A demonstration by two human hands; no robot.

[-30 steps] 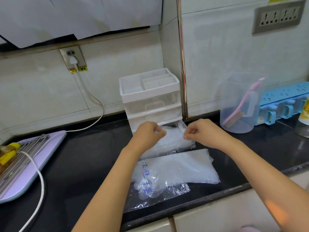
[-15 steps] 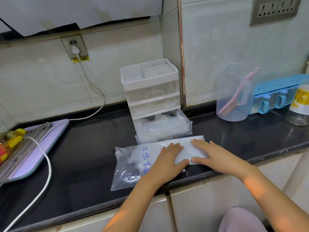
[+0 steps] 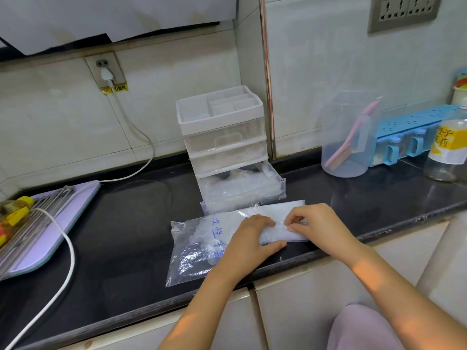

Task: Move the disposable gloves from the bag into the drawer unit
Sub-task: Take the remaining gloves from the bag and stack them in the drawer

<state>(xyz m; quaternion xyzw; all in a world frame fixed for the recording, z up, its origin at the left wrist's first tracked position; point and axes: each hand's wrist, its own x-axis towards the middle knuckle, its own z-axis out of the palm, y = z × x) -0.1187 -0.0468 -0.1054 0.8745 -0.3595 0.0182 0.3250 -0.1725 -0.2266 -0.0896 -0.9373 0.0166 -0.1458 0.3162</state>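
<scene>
Spanning mid-frame: black countertop. Drawer unit sits at centre against the wall, bottom drawer pulled out, clear film piled inside. Bag lies flat just in front of it, lower centre. Disposable gloves stick out of the bag's right end as a white stack. Left hand rests on the bag, fingers near straight. Right hand pinches the stack's top.

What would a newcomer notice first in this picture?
Two hands work at the front of the black counter: the left hand presses on a clear bag with blue writing, while the right hand pinches the glove stack sticking out of it. Just behind stands a white drawer unit, its bottom drawer pulled out and holding crumpled gloves.
</scene>
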